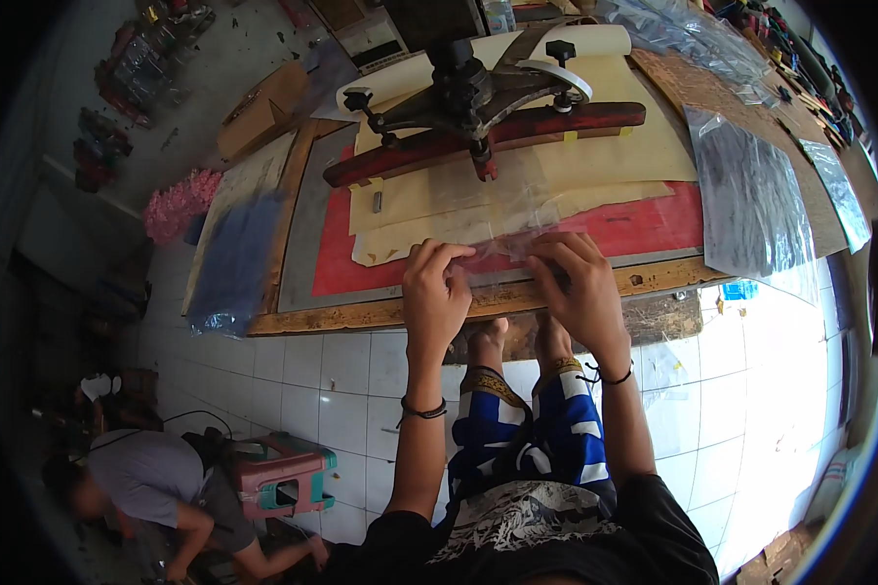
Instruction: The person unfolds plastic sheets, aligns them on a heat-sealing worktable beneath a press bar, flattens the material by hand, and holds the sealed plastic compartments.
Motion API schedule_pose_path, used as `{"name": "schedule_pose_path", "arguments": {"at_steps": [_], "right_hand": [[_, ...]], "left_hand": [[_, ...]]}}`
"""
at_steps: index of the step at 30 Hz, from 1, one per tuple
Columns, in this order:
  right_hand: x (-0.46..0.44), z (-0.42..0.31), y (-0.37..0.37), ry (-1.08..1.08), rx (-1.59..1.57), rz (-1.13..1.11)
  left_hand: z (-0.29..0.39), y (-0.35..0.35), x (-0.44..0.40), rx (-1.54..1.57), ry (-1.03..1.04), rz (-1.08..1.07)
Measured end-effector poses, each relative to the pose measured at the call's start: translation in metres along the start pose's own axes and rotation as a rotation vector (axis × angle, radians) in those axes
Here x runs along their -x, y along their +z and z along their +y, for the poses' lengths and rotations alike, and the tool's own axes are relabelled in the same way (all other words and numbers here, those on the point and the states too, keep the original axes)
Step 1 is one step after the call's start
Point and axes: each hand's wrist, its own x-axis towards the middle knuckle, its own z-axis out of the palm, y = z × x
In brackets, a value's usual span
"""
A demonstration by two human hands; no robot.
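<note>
My left hand is at the near edge of the work table, its thumb and forefinger pinched on the left side of a clear plastic sheet. On the other side, my right hand grips the sheet's near right corner with bent fingers. The see-through sheet lies over yellowish paper and a red surface; its exact outline is hard to make out. Beyond both hands stands a dark metal clamp device with a long red bar across the paper.
A wooden frame edge borders the table's near side. Stacked clear plastic sheets lie at the right, bluish plastic at the left. Another person bends over at lower left, near a pink and green stool.
</note>
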Motion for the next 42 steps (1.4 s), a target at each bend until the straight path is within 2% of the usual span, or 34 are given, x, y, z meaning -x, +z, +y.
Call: {"name": "schedule_pose_path", "arguments": {"at_steps": [12, 18, 21, 24, 27, 33, 42], "right_hand": [[0.000, -0.006, -0.002, 0.039, 0.096, 0.009], [-0.003, -0.012, -0.010, 0.075, 0.024, -0.133], [-0.003, -0.009, -0.013, -0.050, 0.057, -0.176], [-0.002, -0.009, -0.011, -0.032, 0.065, -0.191], [0.001, -0.004, -0.007, -0.012, 0.078, -0.180], [-0.002, -0.007, -0.005, -0.021, 0.061, -0.141], [0.000, -0.004, -0.002, -0.069, 0.073, -0.131]], "left_hand": [[-0.001, 0.001, 0.000, -0.017, 0.003, 0.006], [-0.001, 0.001, 0.001, 0.005, 0.012, 0.018], [0.002, -0.003, 0.001, 0.042, -0.004, 0.016], [-0.001, -0.003, 0.002, 0.107, -0.017, 0.012], [-0.004, -0.002, 0.003, 0.092, 0.028, 0.036], [-0.003, -0.001, 0.004, 0.191, -0.039, 0.035], [-0.005, 0.000, 0.004, 0.141, 0.055, 0.144]]}}
